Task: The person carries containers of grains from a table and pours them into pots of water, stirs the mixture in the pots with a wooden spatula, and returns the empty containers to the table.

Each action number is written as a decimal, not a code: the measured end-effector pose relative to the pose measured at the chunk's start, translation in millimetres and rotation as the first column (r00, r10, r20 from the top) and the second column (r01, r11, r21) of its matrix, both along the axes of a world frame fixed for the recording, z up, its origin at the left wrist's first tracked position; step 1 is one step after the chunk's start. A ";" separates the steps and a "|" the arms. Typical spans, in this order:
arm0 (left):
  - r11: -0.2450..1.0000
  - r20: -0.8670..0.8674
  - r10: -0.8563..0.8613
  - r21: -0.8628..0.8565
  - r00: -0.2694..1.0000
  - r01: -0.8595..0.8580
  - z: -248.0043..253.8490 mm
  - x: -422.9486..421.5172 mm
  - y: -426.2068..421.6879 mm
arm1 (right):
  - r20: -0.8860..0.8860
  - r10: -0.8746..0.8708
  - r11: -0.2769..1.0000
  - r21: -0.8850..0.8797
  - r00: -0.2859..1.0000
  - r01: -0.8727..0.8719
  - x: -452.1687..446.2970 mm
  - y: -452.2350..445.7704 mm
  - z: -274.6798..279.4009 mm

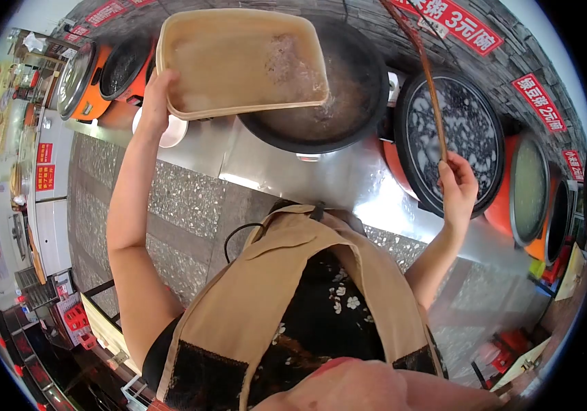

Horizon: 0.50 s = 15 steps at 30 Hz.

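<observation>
My left hand (156,99) grips the near-left edge of a rectangular plastic container (218,61), which is tilted over a large black cooking pot (365,113). Cloudy liquid and a pinkish-brown clump lie inside the container. Liquid appears to run from its right corner into the brownish contents of the pot. My right hand (459,188) is closed around the lower end of a long, thin wooden stick (436,103). The stick's other end leaves the view at the top. Behind that hand is a black-rimmed round vessel or lid (471,116) with whitish patches.
More orange cookers (80,85) stand at the left, others (526,188) at the right. A white bowl (172,133) sits beneath the container. The cookers rest on a metal counter (252,161). Red price signs (454,20) hang on the stone-pattern wall. An apron strap (266,267) shows below.
</observation>
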<state>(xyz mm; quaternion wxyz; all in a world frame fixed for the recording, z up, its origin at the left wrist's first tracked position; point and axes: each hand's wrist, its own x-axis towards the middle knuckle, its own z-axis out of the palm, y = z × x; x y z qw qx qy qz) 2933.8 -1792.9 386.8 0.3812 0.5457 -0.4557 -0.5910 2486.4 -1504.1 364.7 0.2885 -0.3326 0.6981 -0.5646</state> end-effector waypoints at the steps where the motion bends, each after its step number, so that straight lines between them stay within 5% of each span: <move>1: 0.998 0.040 0.001 -0.056 0.999 0.002 5.4 -8.4 1.3 | -0.029 -0.006 1.000 -0.011 1.000 0.005 -1.2 0.5 -5.9; 9: 0.870 0.373 -0.025 -0.448 0.928 0.204 36.7 -49.1 -5.6 | -0.003 -0.026 1.000 -0.001 1.000 0.026 6.5 11.0 -5.5; 11: 0.755 0.655 0.189 -0.573 0.731 0.319 37.4 -53.9 -12.2 | -0.003 -0.037 0.999 0.011 0.999 0.037 8.2 13.9 -4.9; 15: 0.716 0.742 0.258 -0.577 0.619 0.393 52.6 -75.8 13.0 | -0.004 -0.052 0.998 -0.037 0.999 0.052 10.7 20.7 -13.2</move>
